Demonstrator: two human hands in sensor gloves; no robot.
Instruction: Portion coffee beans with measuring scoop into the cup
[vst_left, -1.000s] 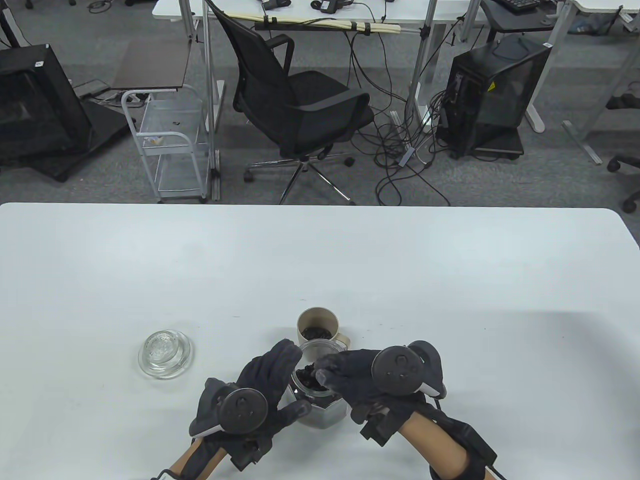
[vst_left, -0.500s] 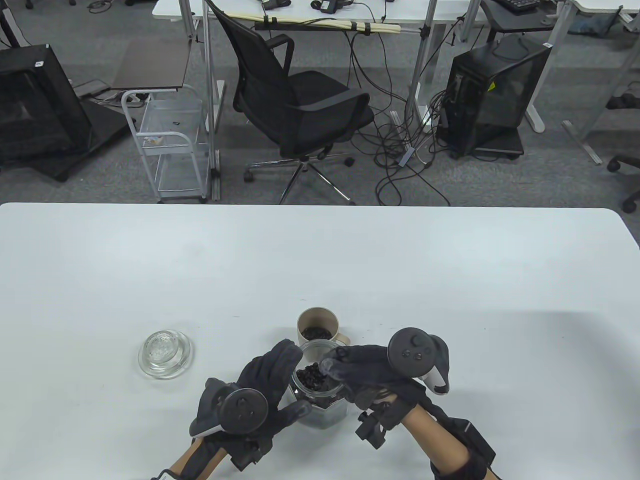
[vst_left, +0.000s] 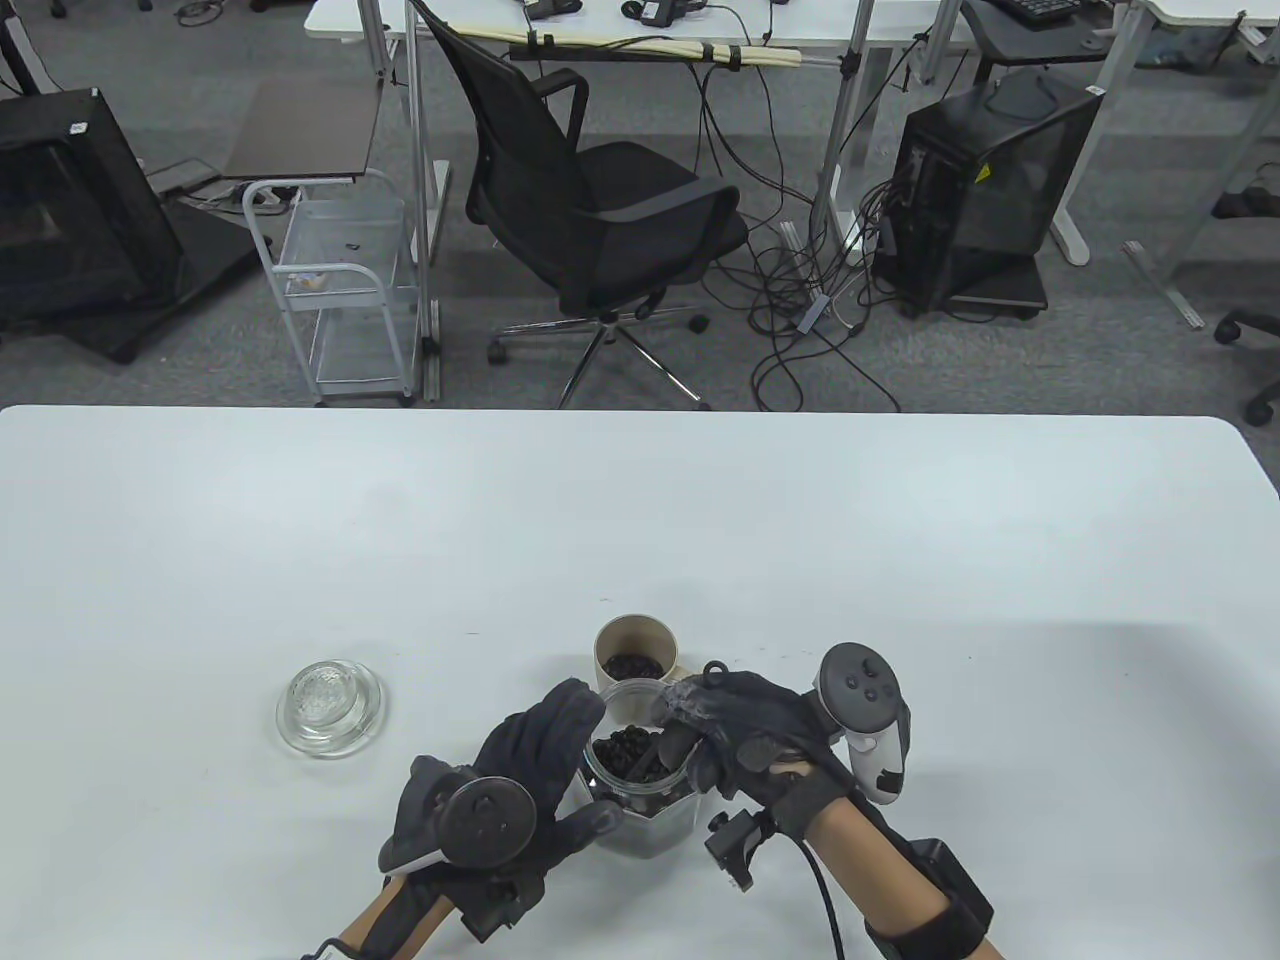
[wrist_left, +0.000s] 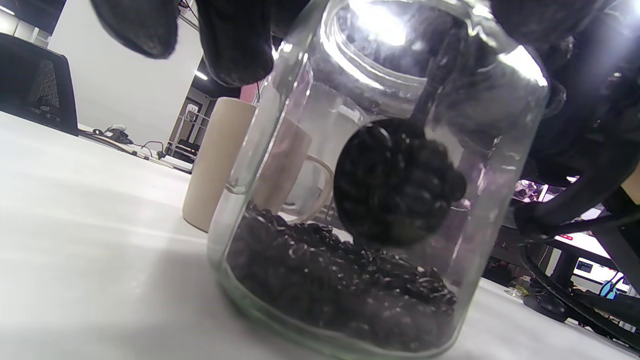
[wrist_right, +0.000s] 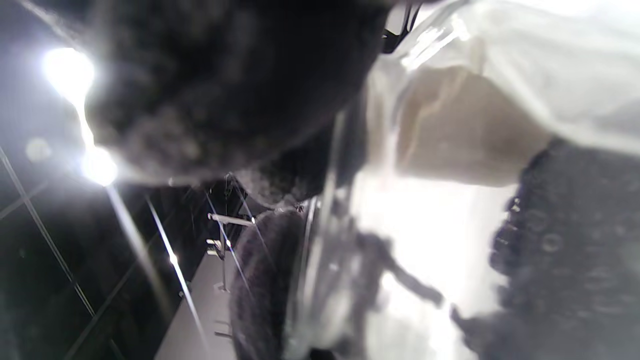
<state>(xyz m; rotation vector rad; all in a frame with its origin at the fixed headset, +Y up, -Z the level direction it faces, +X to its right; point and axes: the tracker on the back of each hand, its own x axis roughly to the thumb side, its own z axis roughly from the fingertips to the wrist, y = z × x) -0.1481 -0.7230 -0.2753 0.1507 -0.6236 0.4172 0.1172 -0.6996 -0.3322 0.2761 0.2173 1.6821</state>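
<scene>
- Glass jar (vst_left: 640, 790) stands near the bench's (vst_left: 900, 540) near edge, about midway along it, part full of coffee beans (wrist_left: 340, 285).
- My left hand (vst_left: 520, 775) wraps the jar's left side, fingers curled against the glass, thumb at its front.
- My right hand (vst_left: 745, 735) is at the jar's mouth, fingers curled round the black scoop's handle (vst_left: 672, 742).
- Scoop (wrist_left: 395, 182) hangs inside the jar, clear above the bean bed, bowl heaped with beans; left wrist view shows this through the glass.
- Beige cup (vst_left: 636, 655) sits just behind the jar, towards the far edge, beans in its bottom.
- Glass lid (vst_left: 330, 708) lies on the bench left of the jar, well apart.
- Right wrist view is blurred; only glove and glass read.
</scene>
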